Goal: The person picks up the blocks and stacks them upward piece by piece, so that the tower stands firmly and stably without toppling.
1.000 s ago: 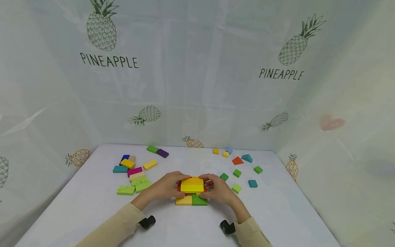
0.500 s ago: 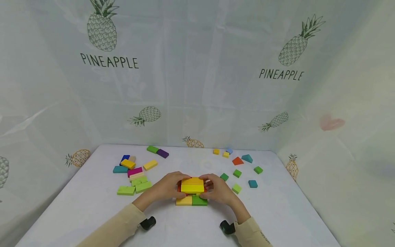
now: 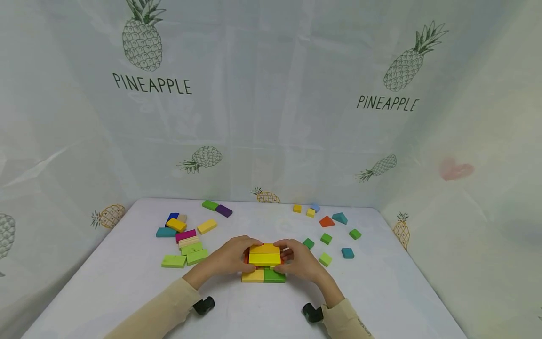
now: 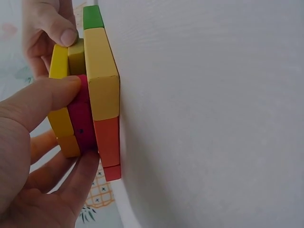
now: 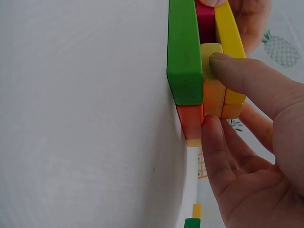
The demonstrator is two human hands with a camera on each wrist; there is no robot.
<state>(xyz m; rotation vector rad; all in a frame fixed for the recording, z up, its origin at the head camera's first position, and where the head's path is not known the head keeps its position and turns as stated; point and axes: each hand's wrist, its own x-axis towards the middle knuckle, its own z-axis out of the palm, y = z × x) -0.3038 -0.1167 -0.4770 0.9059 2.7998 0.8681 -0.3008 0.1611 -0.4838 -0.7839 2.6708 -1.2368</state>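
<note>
In the head view a low stack of wooden building blocks stands at the table's front middle. A yellow block (image 3: 253,276) and a green block (image 3: 274,276) form its front base, with red-orange blocks (image 4: 107,142) behind. Two yellow blocks (image 3: 264,259) lie side by side across the top. My left hand (image 3: 233,254) pinches a magenta block (image 4: 83,126) in the middle layer, thumb at its front and fingers behind. My right hand (image 3: 298,259) holds the stack's other side, thumb on a pale yellow middle block (image 5: 207,51), fingers at the back.
Loose blocks lie on the white table at left, among them lime green blocks (image 3: 173,261), a magenta block (image 3: 186,235) and a purple block (image 3: 224,210). Small pieces are spread at right, including a teal block (image 3: 347,253) and an orange triangle (image 3: 327,221). A pineapple-print curtain (image 3: 271,94) surrounds the table.
</note>
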